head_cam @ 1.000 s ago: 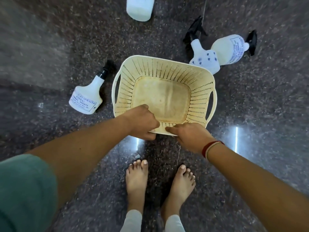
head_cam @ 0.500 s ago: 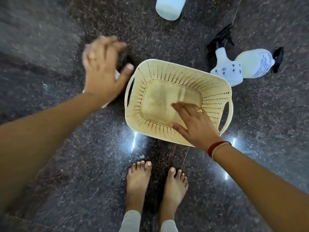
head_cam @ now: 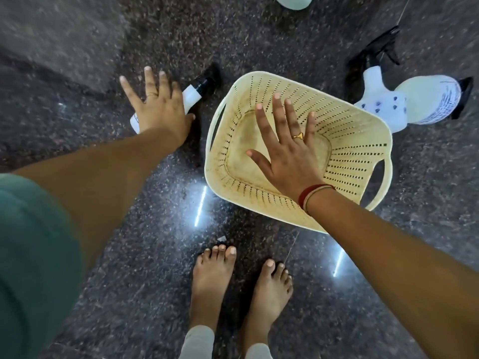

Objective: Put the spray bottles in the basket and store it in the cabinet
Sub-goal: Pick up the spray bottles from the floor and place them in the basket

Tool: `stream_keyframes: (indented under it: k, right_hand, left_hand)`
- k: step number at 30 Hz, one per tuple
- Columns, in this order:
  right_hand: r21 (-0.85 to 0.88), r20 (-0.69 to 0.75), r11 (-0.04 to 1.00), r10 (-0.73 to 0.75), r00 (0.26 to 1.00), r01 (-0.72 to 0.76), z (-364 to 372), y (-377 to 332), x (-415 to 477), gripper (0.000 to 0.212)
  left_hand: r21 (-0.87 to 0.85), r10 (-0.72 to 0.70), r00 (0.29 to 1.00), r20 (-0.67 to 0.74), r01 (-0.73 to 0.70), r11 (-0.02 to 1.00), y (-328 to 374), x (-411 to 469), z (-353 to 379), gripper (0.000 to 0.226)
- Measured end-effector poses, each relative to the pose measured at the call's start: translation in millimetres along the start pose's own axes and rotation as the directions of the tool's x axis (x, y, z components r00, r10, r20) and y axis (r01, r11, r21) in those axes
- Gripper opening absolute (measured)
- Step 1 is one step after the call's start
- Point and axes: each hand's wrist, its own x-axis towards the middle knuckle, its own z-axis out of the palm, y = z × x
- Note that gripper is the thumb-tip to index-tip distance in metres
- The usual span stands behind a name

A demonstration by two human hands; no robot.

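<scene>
Our left hand is spread flat, fingers splayed, directly over the nearest spray bottle, which lies on its side on the floor just left of the basket. Its long axis runs from the white base under our palm up and to the right to the black nozzle, which points toward the basket's near handle. We judge this hand the better placed for the first pick: the fingers only need to curl round the body across that axis, then carry it a short way rightward over the rim. Our right hand hangs open above the empty basket, gripping nothing, and would need to clear out of the way. Two more bottles lie touching each other just beyond the basket's far right corner, nearer the right hand, and a fourth white one is cut off by the top edge. The floor around us is open, with our bare feet well back from the basket.
</scene>
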Motion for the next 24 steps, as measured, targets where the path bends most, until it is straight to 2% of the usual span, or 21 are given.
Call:
stream_keyframes:
  k: [2,4,12,15,18,19,20,21,22,23,24]
  right_hand:
    - [-0.009,0.004,1.000,-0.005,1.000,0.005,1,-1,1,0.071]
    - [0.008,-0.001,1.000,0.003,1.000,-0.003,1,-2,2,0.071]
    - [0.136,-0.026,0.990,0.042,0.999,-0.038,-5,-13,-3,0.072]
    - [0.178,-0.047,0.983,0.050,0.998,-0.041,-12,-20,1,0.072]
    - [0.216,-0.074,0.975,0.059,0.996,-0.042,-23,-29,4,0.071]
    - [0.232,-0.086,0.972,0.064,0.994,-0.043,-28,-32,5,0.072]
    - [0.251,-0.098,0.967,0.069,0.993,-0.042,-33,-35,5,0.072]
    - [0.276,-0.109,0.960,0.075,0.991,-0.042,-38,-38,6,0.072]
    - [0.305,-0.120,0.951,0.080,0.989,-0.040,-43,-41,7,0.073]
    - [0.339,-0.135,0.940,0.085,0.987,-0.034,-50,-44,7,0.073]
    - [0.378,-0.155,0.926,0.087,0.984,-0.023,-56,-47,8,0.075]
  left_hand:
    - [-0.050,-0.030,1.000,0.001,0.030,0.998,3,2,-2,0.057]
    - [-0.076,-0.039,0.999,0.017,0.040,0.996,3,1,-5,0.049]
    - [-0.275,-0.037,0.990,-0.134,-0.001,0.961,-14,-11,-3,0.043]
    - [-0.430,-0.125,0.968,-0.216,0.020,0.903,-25,-15,-22,0.046]
    - [-0.568,-0.234,0.877,-0.419,-0.052,0.822,-43,-18,-18,0.062]
    - [-0.527,-0.128,0.907,-0.400,-0.113,0.842,-27,-45,2,0.077]
    - [-0.550,0.037,0.989,-0.143,-0.111,0.828,-2,-86,28,0.091]
    - [-0.505,0.114,0.982,0.151,-0.023,0.863,9,-118,55,0.091]
    - [-0.369,0.220,0.948,0.231,-0.124,0.921,31,-151,98,0.074]
    - [-0.458,0.166,0.917,0.363,0.020,0.889,47,-188,126,0.055]
    - [-0.593,0.241,0.781,0.577,0.197,0.781,70,-223,136,0.043]
